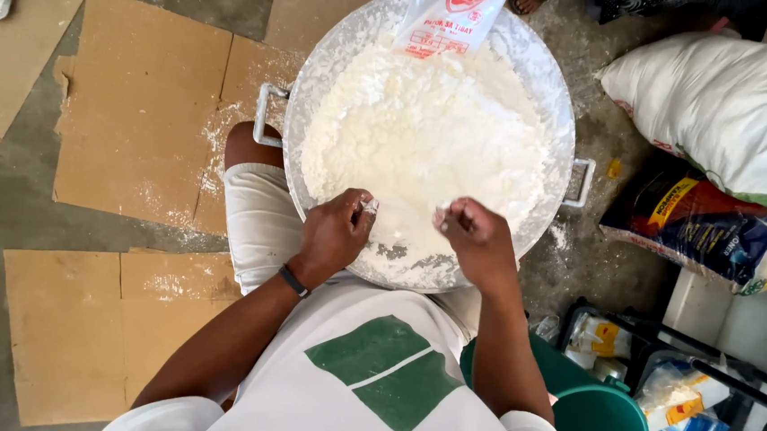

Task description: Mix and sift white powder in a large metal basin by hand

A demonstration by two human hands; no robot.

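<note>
Nearest the camera is the person's white shirt (362, 394) with 2 green patches on the chest, and just to the right of it a green plastic stool (598, 424).

The left hand (335, 233), with a dark band (293, 280) at the wrist, reaches over the near rim of a large round metal basin (550, 92). Its fingers are curled closed with a small pinch of white flour at the fingertips. The right hand (478, 238) mirrors it on the other side, fingers likewise curled in and dusted white, pinching a bit of the same powder. The 2 hands sit near each other but apart, both above the near edge of the flour.

The basin rests on the floor between the person's knees, the left knee (246, 143) showing just beside the basin's left handle. A big heap of white flour (425, 128) fills most of the basin, with bare dusted metal at the near side.

At the far rim, a clear plastic bag (454, 9) with red print hangs over the flour, its mouth downward.

Flattened cardboard sheets (139, 108) cover the concrete floor on the left, sprinkled with flour near the basin. On the right lie a large white sack (724, 104) and, below it, a dark printed bag (697, 228).
</note>
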